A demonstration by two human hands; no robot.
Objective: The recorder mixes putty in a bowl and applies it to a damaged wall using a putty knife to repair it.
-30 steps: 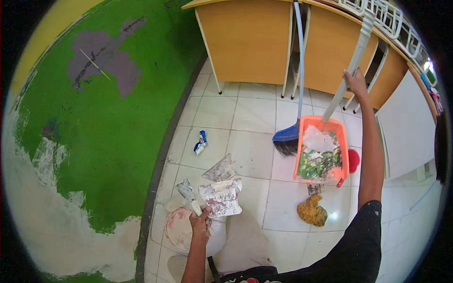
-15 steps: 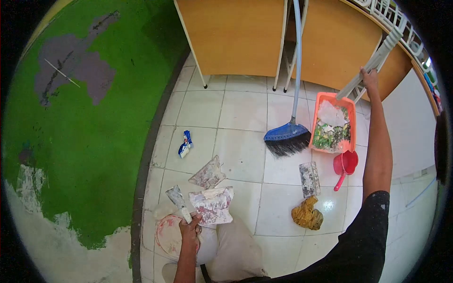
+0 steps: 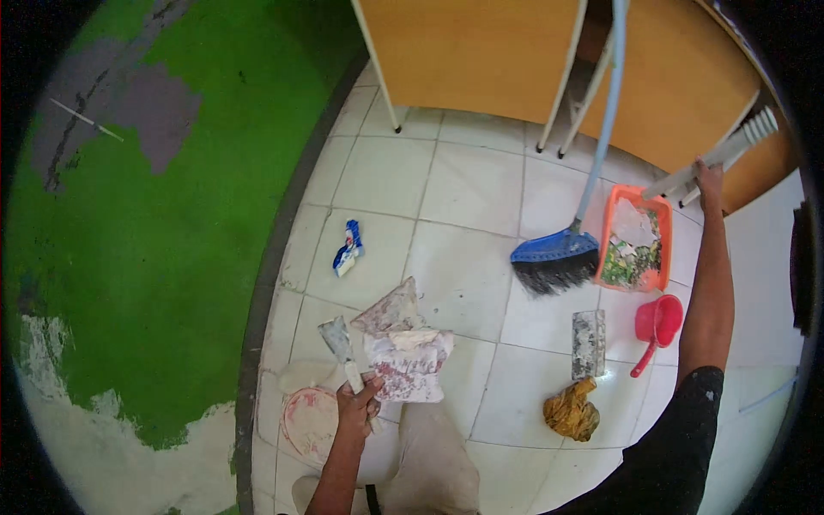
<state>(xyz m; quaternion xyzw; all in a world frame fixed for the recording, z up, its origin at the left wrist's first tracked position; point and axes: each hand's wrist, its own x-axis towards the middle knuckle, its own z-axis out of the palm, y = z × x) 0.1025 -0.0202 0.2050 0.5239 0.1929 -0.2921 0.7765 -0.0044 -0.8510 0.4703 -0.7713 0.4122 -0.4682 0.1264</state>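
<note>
My left hand [image 3: 356, 408] is closed around the pale handle of a putty knife [image 3: 337, 340], its smeared metal blade pointing away from me. Those same fingers touch the near left edge of a plaster-coated plate [image 3: 408, 382] carrying a lump of white paste. Just beyond it lies another stained, whitish flat piece [image 3: 388, 307]. With my arm stretched far right, my right hand [image 3: 709, 182] grips a grey-white ribbed plastic piece [image 3: 734, 148], like a stool leg. Its lower end reaches over the orange dustpan-like bin [image 3: 606, 249] holding mixed debris.
A blue broom [image 3: 558, 249] stands left of the bin. Nearby lie a pink dipper [image 3: 659, 319], a plaster-crusted rectangular tool [image 3: 588, 343], a crumpled brown cloth [image 3: 571, 412] and a blue-white packet [image 3: 348, 249]. Wooden desks [image 3: 472, 56] stand ahead; a green wall [image 3: 197, 257] rises at left.
The view has shifted, moving most floor things rightward. My right hand has tilted the grey-white plastic piece flatter. My left hand still holds the putty knife at the plate.
</note>
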